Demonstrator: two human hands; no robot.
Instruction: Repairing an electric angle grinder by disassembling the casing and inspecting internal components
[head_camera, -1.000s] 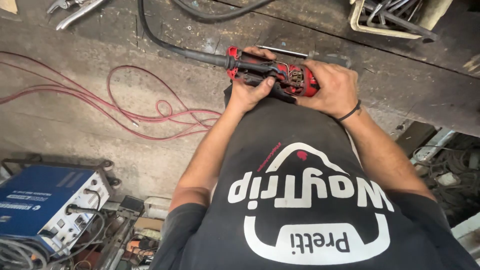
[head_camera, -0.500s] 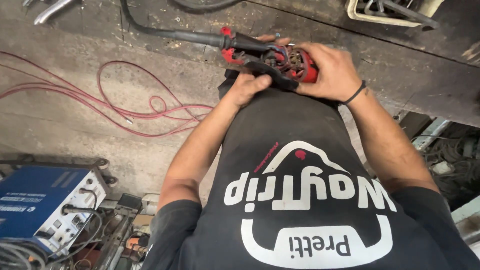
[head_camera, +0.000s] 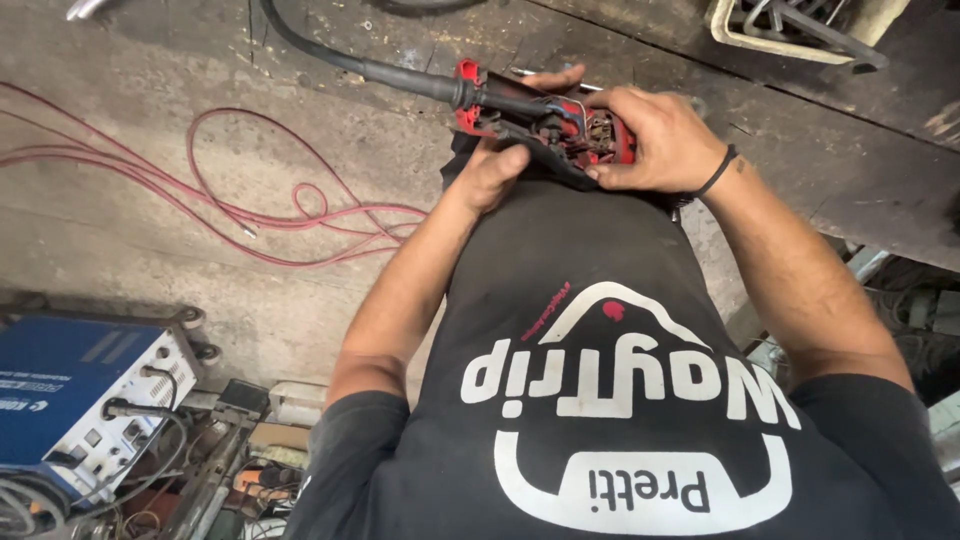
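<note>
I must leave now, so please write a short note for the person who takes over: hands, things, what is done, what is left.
Left hand: grips the red power tool from below, near its black cable.
Right hand: holds the open end, where the inner parts show.
Tool is off the workbench, against the black shirt.
Done: housing is open.
Left: likely the inner work, then closing it.

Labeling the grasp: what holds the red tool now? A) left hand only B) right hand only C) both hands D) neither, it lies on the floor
C: the left hand grips the red tool from below and the right hand wraps its open end.
</note>
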